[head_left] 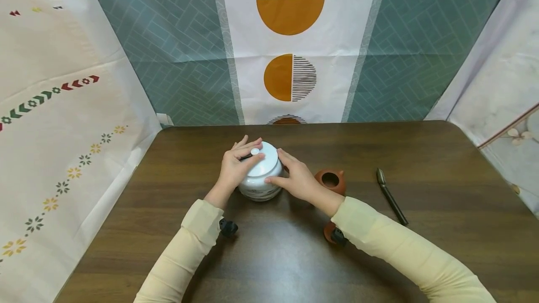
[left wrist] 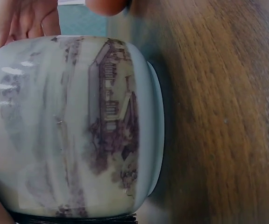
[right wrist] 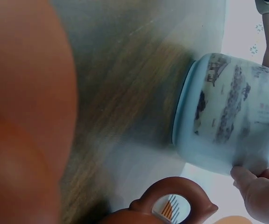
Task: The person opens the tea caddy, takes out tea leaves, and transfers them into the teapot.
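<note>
A white lidded porcelain jar [head_left: 261, 190] stands on the table, painted with a building and trees on its side [left wrist: 111, 116]. My left hand [head_left: 236, 165] is over the lid [head_left: 268, 165], thumb and fingers around its round white knob [head_left: 254, 151]. A short dark stick shows beside the knob under those fingers. Black bristles [left wrist: 78, 219] lie along the jar's side in the left wrist view; I cannot tell whether the left hand holds them. From the right, my right hand [head_left: 296, 179] grips the jar, its thumb on the jar's near side.
A brown clay pot [head_left: 337, 174] with a dark opening sits just beyond my right forearm. Another brown clay piece [head_left: 328, 232] is partly hidden under the right wrist. Farther right lies a dark-handled tool [head_left: 391, 196] with a metallic end. Patterned curtains [head_left: 189, 36] surround the table [head_left: 269, 256].
</note>
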{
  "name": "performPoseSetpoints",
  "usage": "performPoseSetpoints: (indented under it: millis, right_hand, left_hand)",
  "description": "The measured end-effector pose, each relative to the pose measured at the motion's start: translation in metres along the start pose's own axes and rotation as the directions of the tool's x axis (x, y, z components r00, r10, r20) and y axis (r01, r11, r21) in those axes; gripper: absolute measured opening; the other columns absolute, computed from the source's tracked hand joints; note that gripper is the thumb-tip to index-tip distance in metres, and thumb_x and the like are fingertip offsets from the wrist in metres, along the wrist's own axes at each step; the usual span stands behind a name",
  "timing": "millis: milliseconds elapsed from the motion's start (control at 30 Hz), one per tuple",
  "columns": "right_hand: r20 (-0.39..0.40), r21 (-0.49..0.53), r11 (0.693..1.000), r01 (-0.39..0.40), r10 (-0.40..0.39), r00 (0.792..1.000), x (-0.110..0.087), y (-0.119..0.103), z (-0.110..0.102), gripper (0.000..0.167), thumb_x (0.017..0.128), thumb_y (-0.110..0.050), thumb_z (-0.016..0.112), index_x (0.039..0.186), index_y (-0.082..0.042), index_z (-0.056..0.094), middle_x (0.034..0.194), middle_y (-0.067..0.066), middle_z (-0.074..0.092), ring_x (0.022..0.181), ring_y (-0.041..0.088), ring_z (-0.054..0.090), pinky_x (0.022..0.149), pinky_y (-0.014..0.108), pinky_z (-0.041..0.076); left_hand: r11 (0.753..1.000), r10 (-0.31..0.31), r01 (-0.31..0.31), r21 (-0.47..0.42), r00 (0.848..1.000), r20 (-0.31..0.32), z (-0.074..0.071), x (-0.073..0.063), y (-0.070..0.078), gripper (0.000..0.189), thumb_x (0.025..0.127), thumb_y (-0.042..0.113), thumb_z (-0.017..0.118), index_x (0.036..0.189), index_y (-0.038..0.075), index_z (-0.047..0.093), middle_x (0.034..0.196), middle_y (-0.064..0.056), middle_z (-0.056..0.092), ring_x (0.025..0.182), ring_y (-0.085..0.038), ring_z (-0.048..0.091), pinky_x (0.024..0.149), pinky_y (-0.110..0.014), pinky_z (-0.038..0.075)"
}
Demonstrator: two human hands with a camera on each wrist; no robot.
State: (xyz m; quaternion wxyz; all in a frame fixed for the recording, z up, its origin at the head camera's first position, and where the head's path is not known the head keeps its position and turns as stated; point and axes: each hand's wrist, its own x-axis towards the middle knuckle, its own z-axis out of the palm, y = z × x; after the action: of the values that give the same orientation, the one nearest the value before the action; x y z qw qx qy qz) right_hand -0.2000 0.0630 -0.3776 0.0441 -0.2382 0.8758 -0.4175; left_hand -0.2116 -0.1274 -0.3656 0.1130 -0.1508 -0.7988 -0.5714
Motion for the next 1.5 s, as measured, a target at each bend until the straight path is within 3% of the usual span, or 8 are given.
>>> performPoseSetpoints:
  millis: [100,333,433,567,833,1100,1333,1500]
  right_hand:
    - [0.002,0.008,1.000,-0.001,0.001,1.000,-0.001,0.000,0.000,0.086,0.085,-0.034,0.070,0.148,0.001,0.024,0.156,0.017,0.021,0.135,0.031,0.039,0.103,0.042,0.042]
    - [0.005,0.007,1.000,-0.013,0.013,1.000,0.001,-0.003,-0.001,0.087,0.084,-0.035,0.071,0.149,-0.002,0.023,0.156,0.015,0.022,0.135,0.029,0.040,0.102,0.040,0.043]
    - [0.005,0.015,1.000,-0.016,0.016,1.000,0.001,-0.003,-0.002,0.087,0.084,-0.034,0.071,0.149,-0.002,0.024,0.156,0.015,0.021,0.135,0.029,0.039,0.103,0.040,0.042]
    - [-0.008,0.046,0.999,-0.013,0.013,1.000,0.001,-0.001,-0.003,0.086,0.083,-0.032,0.072,0.148,-0.001,0.025,0.156,0.015,0.022,0.136,0.029,0.039,0.103,0.039,0.042]
    - [-0.026,0.069,0.998,-0.012,0.014,1.000,0.001,0.003,0.000,0.085,0.083,-0.030,0.073,0.148,0.000,0.026,0.155,0.014,0.024,0.136,0.027,0.039,0.103,0.037,0.042]
    - [-0.025,0.060,0.998,-0.011,0.013,1.000,0.002,0.003,0.002,0.085,0.083,-0.031,0.073,0.148,-0.001,0.027,0.155,0.014,0.025,0.137,0.026,0.037,0.103,0.037,0.041]
    - [0.005,0.058,0.998,-0.028,0.028,1.000,0.002,0.001,-0.002,0.088,0.082,-0.033,0.073,0.149,-0.003,0.025,0.156,0.013,0.023,0.138,0.026,0.036,0.105,0.038,0.040]
    - [0.013,0.082,0.996,-0.042,0.041,0.999,0.003,0.004,-0.003,0.089,0.083,-0.033,0.073,0.149,-0.004,0.023,0.157,0.012,0.020,0.138,0.026,0.034,0.106,0.040,0.039]
  left_hand:
    - [1.000,0.001,-0.002,-0.031,1.000,-0.018,0.002,0.002,-0.013,0.031,0.082,0.010,0.074,0.110,-0.001,0.070,0.124,-0.012,0.063,0.139,-0.024,0.036,0.116,-0.048,0.019]
    - [0.998,0.001,-0.004,-0.064,0.999,-0.047,0.000,-0.005,0.020,0.028,0.081,0.000,0.072,0.107,-0.011,0.067,0.120,-0.022,0.061,0.135,-0.031,0.040,0.113,-0.047,0.029]
    - [0.998,0.002,-0.004,-0.064,0.999,-0.043,0.000,-0.004,0.021,0.027,0.081,0.000,0.072,0.106,-0.011,0.068,0.120,-0.021,0.062,0.135,-0.031,0.040,0.113,-0.046,0.029]
    - [0.997,0.013,-0.016,-0.079,0.999,-0.039,0.001,-0.002,0.019,0.025,0.081,0.000,0.072,0.104,-0.011,0.069,0.120,-0.022,0.062,0.135,-0.031,0.040,0.113,-0.046,0.027]
    - [0.996,0.071,-0.074,-0.051,0.996,-0.061,0.002,-0.002,0.015,0.022,0.080,-0.001,0.073,0.099,-0.011,0.070,0.114,-0.024,0.065,0.132,-0.033,0.044,0.118,-0.049,0.009]
    - [0.994,0.102,-0.105,-0.027,0.989,-0.105,0.002,-0.005,0.013,0.020,0.079,-0.002,0.073,0.097,-0.011,0.071,0.109,-0.026,0.066,0.130,-0.034,0.047,0.117,-0.050,0.006]
    - [0.985,0.091,-0.116,-0.124,0.978,-0.186,0.001,-0.008,0.013,0.019,0.078,-0.006,0.072,0.096,-0.013,0.070,0.108,-0.029,0.065,0.132,-0.031,0.045,0.118,-0.046,0.004]
    - [0.987,0.118,-0.131,-0.094,0.984,-0.137,0.002,-0.006,0.013,0.022,0.078,-0.006,0.073,0.098,-0.012,0.070,0.113,-0.027,0.064,0.134,-0.031,0.042,0.117,-0.050,0.000]
